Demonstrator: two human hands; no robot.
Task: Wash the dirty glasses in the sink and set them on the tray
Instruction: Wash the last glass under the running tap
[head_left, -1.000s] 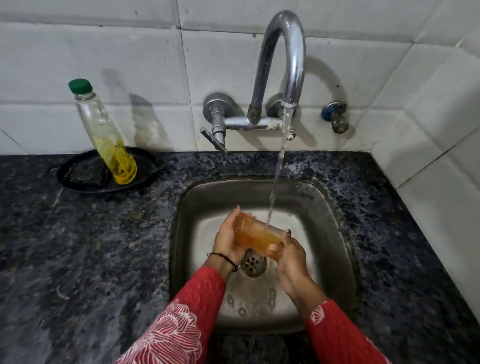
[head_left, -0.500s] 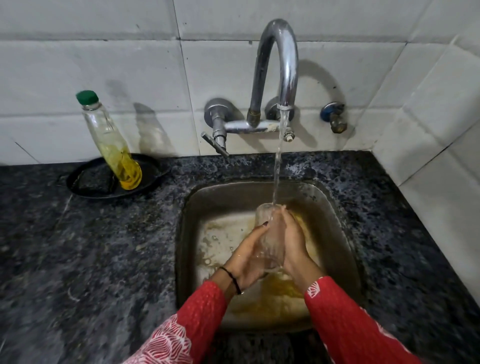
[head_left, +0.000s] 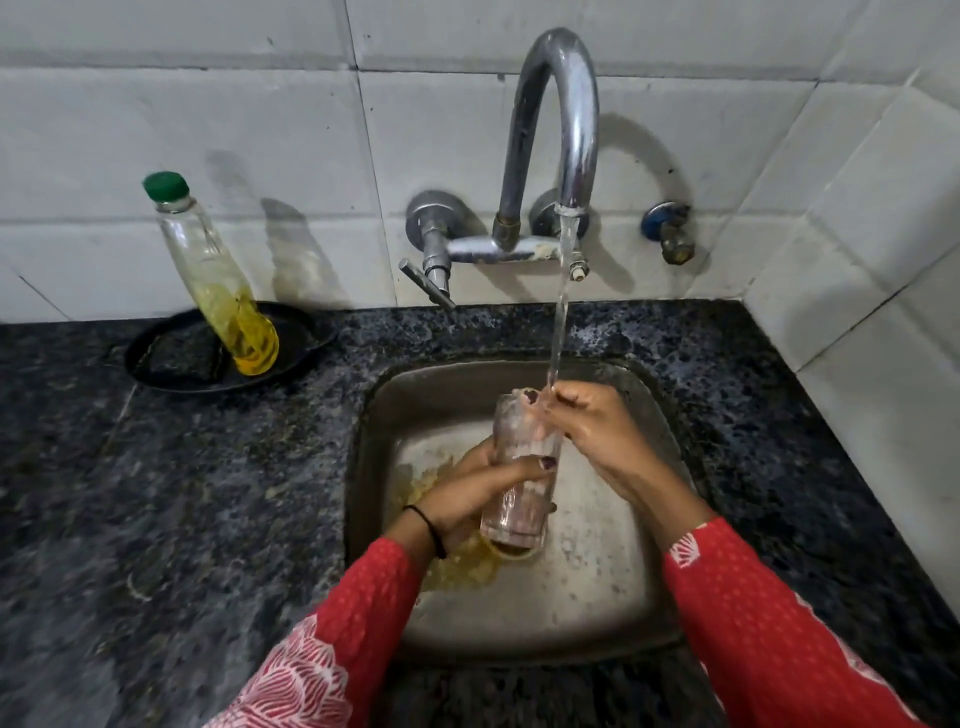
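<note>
Nearest, the left hand (head_left: 467, 499) has its fingers wrapped round the lower half of the glass (head_left: 522, 467), holding it tilted over the sink (head_left: 587, 597), base towards the person. Under that hand, yellowish slop lies on the sink floor. Just beyond it, the right hand (head_left: 597, 431) curls over the glass's rim, with fingertips that seem to reach inside. The water (head_left: 561, 312) falls right on them at the mouth.

This looks like the rinse-and-rub step; the glass already looks mostly clear. Next it needs turning under the flow, emptying, then carrying out of the sink, wet and slippery, so the grip must hold.

Behind the hands stands the tap (head_left: 556, 130). Far to the left of the left hand, a black dish (head_left: 171, 364) holds a bottle (head_left: 218, 280); I cannot tell whether that is the tray meant.
</note>
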